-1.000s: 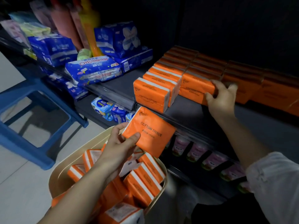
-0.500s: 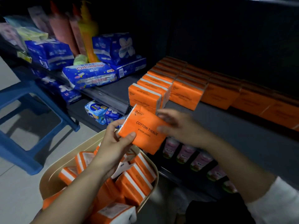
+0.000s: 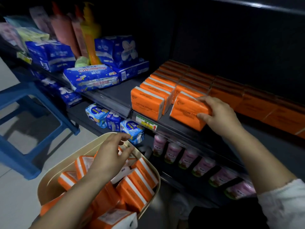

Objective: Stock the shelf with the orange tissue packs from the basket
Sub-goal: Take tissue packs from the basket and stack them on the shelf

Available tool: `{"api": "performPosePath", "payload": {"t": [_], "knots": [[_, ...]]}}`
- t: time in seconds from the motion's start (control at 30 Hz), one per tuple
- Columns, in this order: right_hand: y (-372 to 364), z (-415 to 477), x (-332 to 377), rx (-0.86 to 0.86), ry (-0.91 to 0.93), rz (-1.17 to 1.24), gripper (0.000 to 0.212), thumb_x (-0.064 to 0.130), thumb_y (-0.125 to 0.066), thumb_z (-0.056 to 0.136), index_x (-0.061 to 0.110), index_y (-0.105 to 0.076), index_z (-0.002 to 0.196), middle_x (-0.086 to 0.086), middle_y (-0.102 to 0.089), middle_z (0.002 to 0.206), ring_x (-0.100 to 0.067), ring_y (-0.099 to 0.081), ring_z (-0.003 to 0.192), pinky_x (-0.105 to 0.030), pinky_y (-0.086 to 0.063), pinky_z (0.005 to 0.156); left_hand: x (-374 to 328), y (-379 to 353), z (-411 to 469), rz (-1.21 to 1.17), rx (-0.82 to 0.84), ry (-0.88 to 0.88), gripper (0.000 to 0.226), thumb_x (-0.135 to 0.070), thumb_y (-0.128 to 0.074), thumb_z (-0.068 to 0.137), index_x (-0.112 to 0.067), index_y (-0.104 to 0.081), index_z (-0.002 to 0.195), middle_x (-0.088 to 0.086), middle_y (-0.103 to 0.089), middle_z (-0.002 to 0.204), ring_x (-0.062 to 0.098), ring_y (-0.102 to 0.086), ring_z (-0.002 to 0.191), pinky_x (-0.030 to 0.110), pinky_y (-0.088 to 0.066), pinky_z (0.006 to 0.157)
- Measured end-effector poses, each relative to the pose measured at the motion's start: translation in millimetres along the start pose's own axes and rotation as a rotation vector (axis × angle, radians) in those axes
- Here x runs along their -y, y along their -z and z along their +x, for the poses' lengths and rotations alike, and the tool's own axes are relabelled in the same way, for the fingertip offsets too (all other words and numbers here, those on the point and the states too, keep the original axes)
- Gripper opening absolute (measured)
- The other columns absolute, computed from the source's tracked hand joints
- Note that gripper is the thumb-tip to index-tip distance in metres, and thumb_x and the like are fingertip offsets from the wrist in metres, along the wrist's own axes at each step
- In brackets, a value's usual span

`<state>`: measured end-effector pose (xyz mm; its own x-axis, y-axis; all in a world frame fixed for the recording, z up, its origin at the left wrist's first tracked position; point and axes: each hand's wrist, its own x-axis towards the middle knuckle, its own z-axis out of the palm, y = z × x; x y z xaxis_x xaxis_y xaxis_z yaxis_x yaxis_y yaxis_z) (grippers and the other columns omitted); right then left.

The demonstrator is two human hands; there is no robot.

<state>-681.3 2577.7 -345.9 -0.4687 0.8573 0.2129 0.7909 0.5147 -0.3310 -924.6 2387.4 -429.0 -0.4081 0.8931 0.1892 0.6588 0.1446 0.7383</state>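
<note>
Pale tiled floor (image 3: 16,204), blue plastic stool (image 3: 16,93) at left, dark back wall (image 3: 214,38), dim light

Right grip (image 3: 219,116) holds an orange tissue pack (image 3: 184,111) on the shelf (image 3: 115,95), left grip (image 3: 110,154) above the basket (image 3: 54,176).

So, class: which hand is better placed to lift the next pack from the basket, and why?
Left: the left hand hangs open over the packs in the basket; the right hand grips a pack on the shelf.

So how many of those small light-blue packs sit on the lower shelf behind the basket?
3, in a row on the lower shelf: the left pack, the middle pack and the right pack, just beyond the basket. Others may be hidden behind them.
</note>
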Motion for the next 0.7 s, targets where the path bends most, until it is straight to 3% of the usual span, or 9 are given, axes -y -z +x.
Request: {"api": "performPosePath", "payload": {"t": [0.2,0.3,0.5,0.7], "knots": [[-22.2,20.8,4.3,-0.14,-0.046,-0.057,0.048,0.02,-0.059,0.087,0.025,-0.043,0.132,-0.006,-0.05,0.127,-0.027,-0.046,0.119,-0.039,-0.041,0.09,9.7,-1.6,0.3,0.165,0.084,-0.099,0.023,-0.014,-0.072,0.079,-0.019,-0.066,0.101,-0.008,-0.056,0.093,0.011,-0.053,0.087,0.024,-0.041,0.075],[-33.7,29.9,6.8,-0.169,-0.035,-0.086,0.045,0.017,-0.058,0.088,0.022,-0.044,0.131,-0.007,-0.049,0.126,-0.027,-0.043,0.118,-0.039,-0.041,0.088,14.0,0.1,0.2,0.21,0.113,-0.113,0.022,-0.014,-0.073,0.078,-0.018,-0.066,0.099,-0.008,-0.055,0.091,0.011,-0.053,0.085,0.021,-0.037,0.074],[-49.9,34.8,1.0,-0.221,-0.003,-0.137,0.041,0.012,-0.063,0.081,0.01,-0.056,0.122,-0.016,-0.048,0.118,-0.034,-0.042,0.11,-0.043,-0.042,0.09,24.3,11.7,1.3,0.301,0.162,-0.083,0.024,-0.016,-0.074,0.077,-0.017,-0.067,0.1,-0.003,-0.06,0.094,0.019,-0.059,0.088,0.024,-0.04,0.077],[-33.4,26.0,25.4,-0.318,0.039,-0.114,0.04,0.017,-0.067,0.079,0.007,-0.059,0.118,-0.021,-0.043,0.122,-0.04,-0.039,0.114,-0.043,-0.036,0.094,37.5,42.6,1.5,0.382,0.099,-0.008,0.025,-0.022,-0.07,0.081,-0.016,-0.065,0.105,0.005,-0.06,0.097,0.026,-0.057,0.093,0.032,-0.043,0.081]]}}
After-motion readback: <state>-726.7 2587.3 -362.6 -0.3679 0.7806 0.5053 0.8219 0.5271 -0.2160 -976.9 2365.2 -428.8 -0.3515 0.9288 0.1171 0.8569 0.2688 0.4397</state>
